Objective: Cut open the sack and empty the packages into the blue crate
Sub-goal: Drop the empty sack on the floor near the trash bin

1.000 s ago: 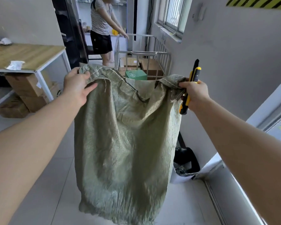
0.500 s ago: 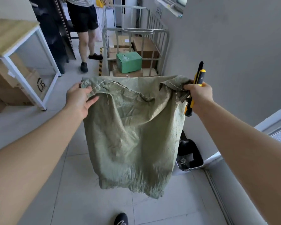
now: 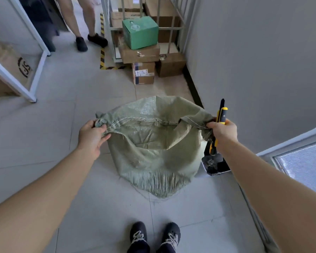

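Green woven plastic sack [image 3: 153, 154] hangs limp above the pale tiled floor [image 3: 44, 136], its top edge pinched by the left hand [image 3: 91, 136] at one corner and gripped at the other by the right hand [image 3: 223, 131], which also holds a yellow and black utility knife [image 3: 221, 114]. It looks empty, so I judge the emptying nearly done, and the next move is probably to put the sack aside; the blue crate is out of view.

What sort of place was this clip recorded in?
Probably a parcel depot or stockroom: labelled cardboard boxes stacked by a metal cage, striped hazard tape, and a woven sack of the kind used for bulk parcels.
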